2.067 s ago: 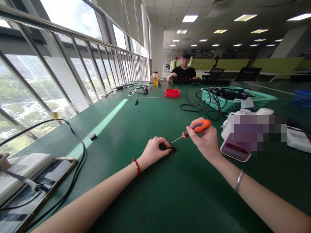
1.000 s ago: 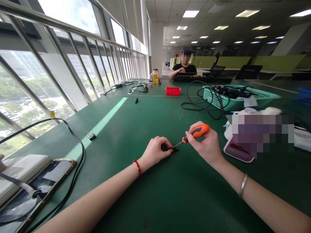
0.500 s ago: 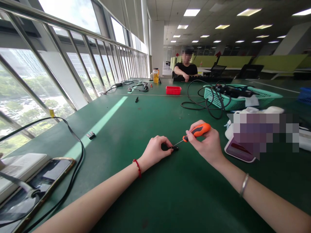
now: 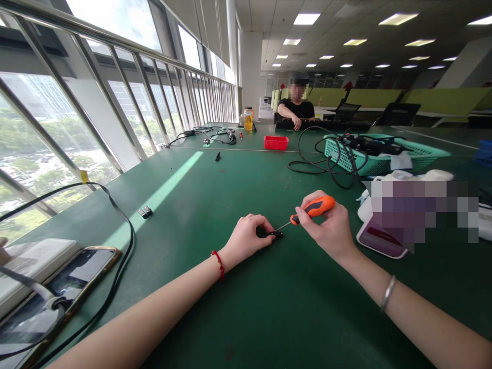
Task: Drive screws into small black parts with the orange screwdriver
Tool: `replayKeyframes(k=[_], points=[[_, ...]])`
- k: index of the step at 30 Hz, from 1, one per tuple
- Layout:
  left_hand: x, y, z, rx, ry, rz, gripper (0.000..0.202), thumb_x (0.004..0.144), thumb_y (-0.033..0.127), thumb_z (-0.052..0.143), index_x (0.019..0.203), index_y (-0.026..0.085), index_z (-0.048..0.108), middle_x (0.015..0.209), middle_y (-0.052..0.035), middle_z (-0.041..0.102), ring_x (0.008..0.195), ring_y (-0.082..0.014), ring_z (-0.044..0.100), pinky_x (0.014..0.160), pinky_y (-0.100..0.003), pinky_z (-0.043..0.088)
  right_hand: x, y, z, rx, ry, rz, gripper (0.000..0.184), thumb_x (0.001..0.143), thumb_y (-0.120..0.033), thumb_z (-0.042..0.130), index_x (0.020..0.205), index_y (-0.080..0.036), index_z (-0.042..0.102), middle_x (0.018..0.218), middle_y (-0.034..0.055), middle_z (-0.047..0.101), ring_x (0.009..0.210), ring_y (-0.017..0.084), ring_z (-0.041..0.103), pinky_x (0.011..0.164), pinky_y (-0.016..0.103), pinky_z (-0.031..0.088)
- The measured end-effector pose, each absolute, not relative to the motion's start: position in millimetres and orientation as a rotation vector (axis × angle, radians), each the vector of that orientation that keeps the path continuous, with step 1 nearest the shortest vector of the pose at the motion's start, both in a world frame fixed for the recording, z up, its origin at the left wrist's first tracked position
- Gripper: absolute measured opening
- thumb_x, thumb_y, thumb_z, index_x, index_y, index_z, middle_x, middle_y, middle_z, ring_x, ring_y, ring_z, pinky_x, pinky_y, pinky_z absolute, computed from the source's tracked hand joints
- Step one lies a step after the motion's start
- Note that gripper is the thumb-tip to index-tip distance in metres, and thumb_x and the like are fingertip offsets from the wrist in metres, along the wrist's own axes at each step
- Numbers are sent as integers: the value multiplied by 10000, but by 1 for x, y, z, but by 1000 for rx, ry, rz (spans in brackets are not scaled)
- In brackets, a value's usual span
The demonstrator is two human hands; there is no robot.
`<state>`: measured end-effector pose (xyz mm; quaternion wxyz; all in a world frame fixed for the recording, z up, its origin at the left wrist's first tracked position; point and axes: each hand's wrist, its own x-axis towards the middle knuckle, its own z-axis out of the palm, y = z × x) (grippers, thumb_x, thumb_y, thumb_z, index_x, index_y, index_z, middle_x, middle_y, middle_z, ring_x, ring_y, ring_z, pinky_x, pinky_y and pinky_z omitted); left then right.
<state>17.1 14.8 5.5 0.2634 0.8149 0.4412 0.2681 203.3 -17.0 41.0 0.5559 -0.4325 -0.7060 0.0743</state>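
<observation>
Orange-and-black-handled screwdriver [image 4: 317, 206] grasped in your right hand [image 4: 331, 225], you seemingly work the small black oblong piece [image 4: 279, 234] your left hand [image 4: 249, 233] pinches at that hand's three o'clock, likely calling next for steady pressure.

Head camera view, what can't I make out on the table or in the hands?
All in head view:
Black part: partly hidden by the left hand.
Screwdriver: tip too small to tell its type.
Purple device: partly hidden by pixelation.
Blue container: cut off by the right edge.
</observation>
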Motion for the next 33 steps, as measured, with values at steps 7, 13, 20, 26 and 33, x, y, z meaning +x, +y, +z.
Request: replayKeyframes(k=[7, 13, 20, 26, 33], points=[[16, 16, 4, 2216, 1186, 739, 64, 716, 251, 655, 747, 195, 660, 833, 1, 704, 862, -188, 592, 817, -302, 446, 202, -18, 42, -1021, -1675, 179, 136, 785, -259, 599, 710, -210, 497, 638, -28, 526, 557, 108, 524, 568, 241, 448], [16, 17, 2, 2225, 1175, 736, 72, 723, 260, 648, 751, 194, 660, 835, 2, 704, 862, -186, 593, 839, -309, 440, 203, -17, 42, -1020, -1677, 221, 139, 785, -261, 600, 712, -206, 495, 631, -34, 519, 556, 104, 518, 571, 232, 428], [16, 17, 2, 2216, 1169, 729, 75, 729, 259, 645, 754, 191, 661, 846, -2, 708, 872, -191, 591, 840, -312, 429, 201, -23, 47, -1045, -1719, 363, 175, 838, -343, 472, 725, -210, 486, 490, -65, 419, 413, 93, 404, 457, 234, 320], [16, 14, 7, 2241, 1171, 743, 50, 713, 229, 654, 738, 192, 631, 838, 5, 701, 858, -188, 584, 830, -313, 430, 189, -25, 77, -1257, -1787, 209, 273, 709, -286, 614, 879, -243, 405, 520, -92, 433, 407, 107, 423, 436, 222, 309], [9, 20, 6, 2348, 1148, 716, 63, 729, 249, 640, 740, 195, 609, 844, 4, 689, 848, -188, 573, 844, -335, 426, 176, -14, 117, -1399, -2190, -19, 232, 803, -412, 587, 689, -237, 484, 460, -67, 448, 376, 95, 350, 438, 229, 208]])
